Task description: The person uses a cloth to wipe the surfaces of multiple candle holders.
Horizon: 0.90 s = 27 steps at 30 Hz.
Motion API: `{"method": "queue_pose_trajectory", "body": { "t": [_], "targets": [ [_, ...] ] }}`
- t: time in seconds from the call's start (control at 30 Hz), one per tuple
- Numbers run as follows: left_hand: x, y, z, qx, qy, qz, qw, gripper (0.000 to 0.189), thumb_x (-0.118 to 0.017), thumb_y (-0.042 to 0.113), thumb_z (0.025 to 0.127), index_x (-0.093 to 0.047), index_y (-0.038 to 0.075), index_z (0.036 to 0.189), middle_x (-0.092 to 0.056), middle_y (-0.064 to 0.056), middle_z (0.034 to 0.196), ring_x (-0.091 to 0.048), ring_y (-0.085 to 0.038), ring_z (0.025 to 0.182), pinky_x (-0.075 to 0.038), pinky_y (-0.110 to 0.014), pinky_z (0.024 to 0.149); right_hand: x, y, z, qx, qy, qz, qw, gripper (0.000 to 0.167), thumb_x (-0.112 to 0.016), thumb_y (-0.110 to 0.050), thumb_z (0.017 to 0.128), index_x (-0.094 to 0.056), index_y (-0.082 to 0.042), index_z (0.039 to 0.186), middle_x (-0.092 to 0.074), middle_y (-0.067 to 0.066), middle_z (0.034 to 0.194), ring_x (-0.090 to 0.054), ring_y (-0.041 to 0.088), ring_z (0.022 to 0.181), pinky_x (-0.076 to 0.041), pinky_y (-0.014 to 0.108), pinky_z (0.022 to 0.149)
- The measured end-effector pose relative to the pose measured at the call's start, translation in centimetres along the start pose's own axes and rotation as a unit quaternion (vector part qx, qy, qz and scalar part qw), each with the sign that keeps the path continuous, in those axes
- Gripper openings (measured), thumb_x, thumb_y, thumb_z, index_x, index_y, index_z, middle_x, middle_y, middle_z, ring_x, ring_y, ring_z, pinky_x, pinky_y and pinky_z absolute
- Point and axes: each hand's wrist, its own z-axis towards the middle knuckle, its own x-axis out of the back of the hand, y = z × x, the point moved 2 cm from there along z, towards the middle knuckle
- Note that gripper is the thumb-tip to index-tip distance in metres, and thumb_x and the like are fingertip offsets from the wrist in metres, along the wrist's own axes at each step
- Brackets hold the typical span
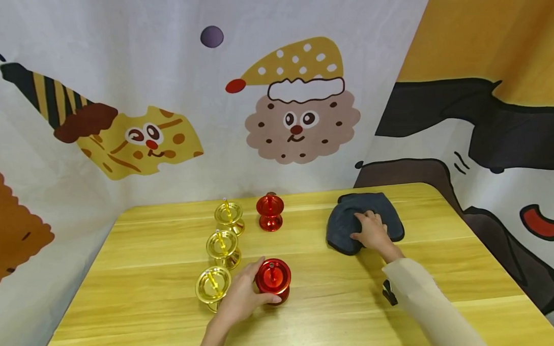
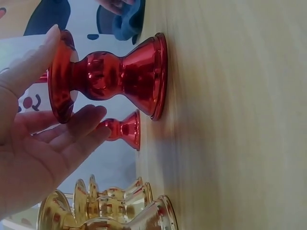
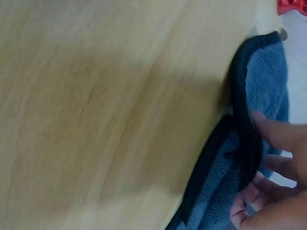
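Observation:
A shiny red candle holder (image 1: 273, 278) with a wide dish and a centre spike stands upright near the table's front. My left hand (image 1: 244, 296) holds it by the dish, with the thumb on one side of the rim and the fingers on the other. To the right lies a crumpled dark grey cloth (image 1: 343, 226) with black edging. My right hand (image 1: 372, 232) grips a fold of it between thumb and fingers, and the fold bulges up in the right wrist view. Behind the held one stands a second red candle holder (image 1: 270, 212).
Three gold candle holders form a row left of the red ones: a back one (image 1: 229, 215), a middle one (image 1: 222, 246) and a front one (image 1: 213, 284), close to my left hand. A cartoon-printed curtain (image 1: 220, 134) hangs behind the wooden table (image 1: 138, 279).

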Motion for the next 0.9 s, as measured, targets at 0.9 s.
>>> {"method": "queue_pose_trajectory", "body": {
  "t": [0.9],
  "targets": [
    [-0.6,-0.4,0.4,0.004,0.034,-0.068,0.9971,0.085,-0.087,0.026,0.057,-0.048,-0.005,0.125,-0.055,-0.019,0.119,-0.052,-0.031,0.109,-0.042,-0.047,0.093,7.2,-1.1,-4.0,0.030,0.166,0.163,0.9721,0.025,-0.062,-0.002,0.085,-0.063,0.008,0.108,-0.059,0.022,0.091,-0.057,0.017,0.055,-0.048,0.023,0.046]
  ]
}}
